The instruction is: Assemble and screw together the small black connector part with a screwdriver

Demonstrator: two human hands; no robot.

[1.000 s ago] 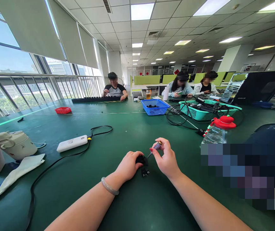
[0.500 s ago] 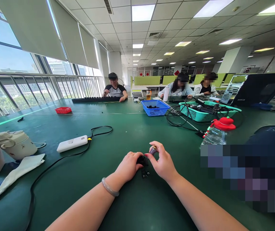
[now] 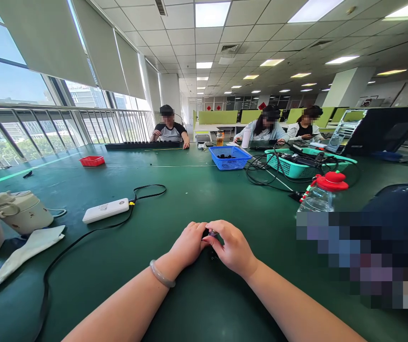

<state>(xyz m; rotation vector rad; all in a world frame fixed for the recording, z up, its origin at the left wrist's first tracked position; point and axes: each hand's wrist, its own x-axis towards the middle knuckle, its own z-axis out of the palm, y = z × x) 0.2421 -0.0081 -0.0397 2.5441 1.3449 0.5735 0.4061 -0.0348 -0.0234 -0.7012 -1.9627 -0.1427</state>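
Over the near middle of the green table (image 3: 136, 275), my two hands meet. My left hand (image 3: 188, 244) is closed on a small black object (image 3: 213, 256), most of it covered by the fingers; its kind is unclear. My right hand (image 3: 237, 248) pinches a small lipstick-like tube (image 3: 212, 232) against the black object's upper side. Only a bit of the tube shows between the fingers.
A white power strip (image 3: 106, 211) with a black cable lies to the left, beside a cream container (image 3: 21, 212) and a phone. Farther off are red, blue (image 3: 229, 163) and teal baskets. A red-capped bottle (image 3: 320, 194) stands right. Several people sit opposite.
My right hand has moved left and down with the tube, from beside the black object to meet it. The metal-tipped end of the black object is now mostly covered.
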